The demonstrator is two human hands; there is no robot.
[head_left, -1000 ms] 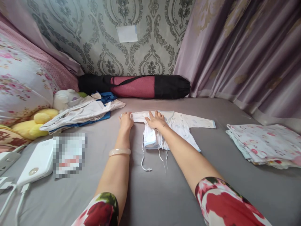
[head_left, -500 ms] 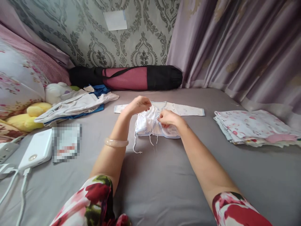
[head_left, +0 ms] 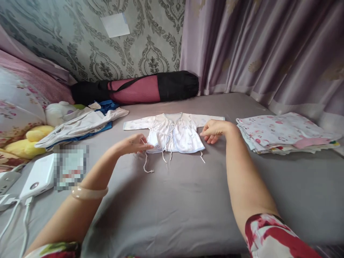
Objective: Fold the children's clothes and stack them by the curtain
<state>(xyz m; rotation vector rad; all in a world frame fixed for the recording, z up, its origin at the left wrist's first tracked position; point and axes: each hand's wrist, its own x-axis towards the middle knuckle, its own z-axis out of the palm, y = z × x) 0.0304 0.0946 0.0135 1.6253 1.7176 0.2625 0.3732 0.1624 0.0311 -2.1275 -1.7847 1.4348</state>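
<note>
A white baby shirt (head_left: 185, 134) with pale blue edging lies spread out in the middle of the bed, sleeves stretched to both sides. Thin white ties hang from its front and sides, and some are knotted at the centre. My left hand (head_left: 135, 144) pinches the shirt's lower left side near the hem. At the opposite side edge, below the sleeve, my right hand (head_left: 214, 130) has its fingers curled together on the fabric.
Folded printed cloths (head_left: 285, 134) lie at the right. On the left are loose clothes (head_left: 83, 122), a yellow plush toy (head_left: 27, 143), a white power bank (head_left: 39, 175) with a cable, and a blurred packet (head_left: 71, 166). A rolled mat in a bag (head_left: 134, 89) rests along the wall.
My hands have moved apart from the ties at the shirt's centre to its two sides. The shirt's front now shows uncovered, and the view has turned slightly to the right.
</note>
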